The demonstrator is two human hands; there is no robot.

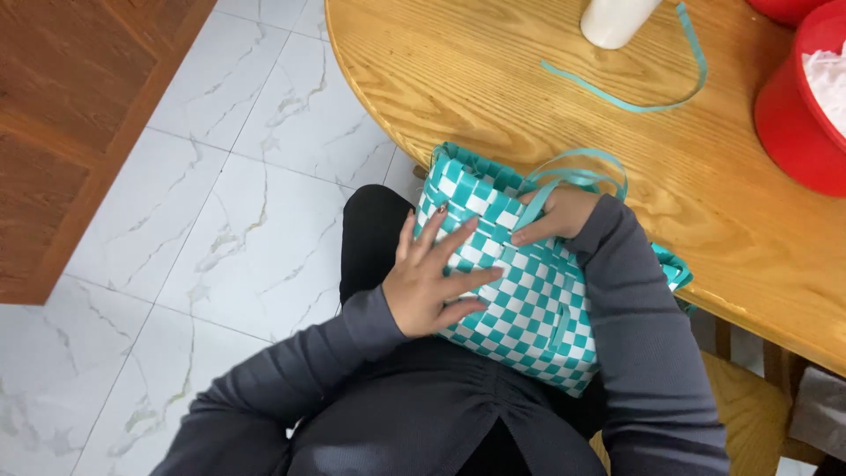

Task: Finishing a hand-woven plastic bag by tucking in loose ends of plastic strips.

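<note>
Gripping teal strip (564,181), right hand (557,214); left hand (432,282) flat, open on basket (529,300); wooden table (493,79), marble floor (229,220).

Woven basket (529,300): teal-and-white checkerboard weave. Loose strip (648,104): teal. Table (493,79): honey-yellow wood, visible grain. Bucket (793,123): red, white contents. Cylinder (612,19): white. Floor (220,220): white marble tile, grey-gold veins. Sleeves (643,335): dark grey.

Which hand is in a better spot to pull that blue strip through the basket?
Probably the right hand. It already grips the teal strip at the woven basket top edge. The left hand lies flat, fingers spread on the basket's side, apparently steadying it.
</note>
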